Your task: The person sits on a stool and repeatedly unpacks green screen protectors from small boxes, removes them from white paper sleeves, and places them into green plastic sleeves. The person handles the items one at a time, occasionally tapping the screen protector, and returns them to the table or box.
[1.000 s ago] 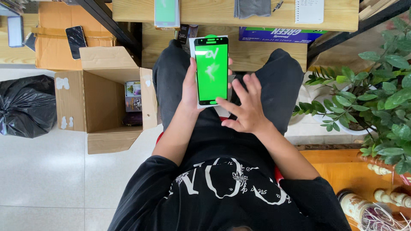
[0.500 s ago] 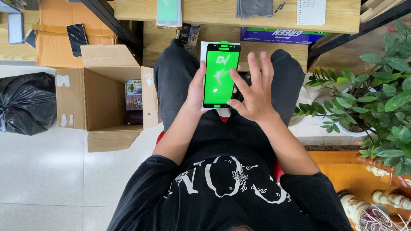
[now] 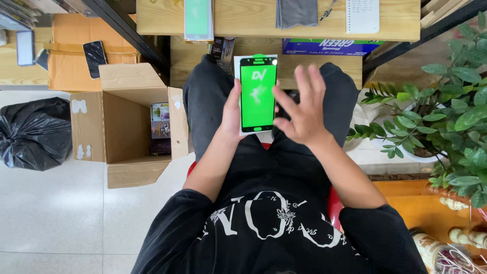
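A flat phone-shaped panel (image 3: 257, 94) with a black border and a bright green face is held upright over my lap. A white backing sheet shows behind its edges. My left hand (image 3: 231, 112) grips it along the left side. My right hand (image 3: 303, 110) hovers just to the right with its fingers spread wide, and its index finger reaches the panel's right edge. I am seated, in a black printed shirt and dark trousers.
An open cardboard box (image 3: 122, 127) holding small packets stands on the floor at my left, beside a black rubbish bag (image 3: 31, 133). A wooden desk (image 3: 253, 23) carries a green sheet, a grey cloth and a notepad. Leafy potted plants (image 3: 451, 116) crowd the right.
The green panel has moved away from me, toward the desk. My right hand has lifted off its face and spread open at its right edge.
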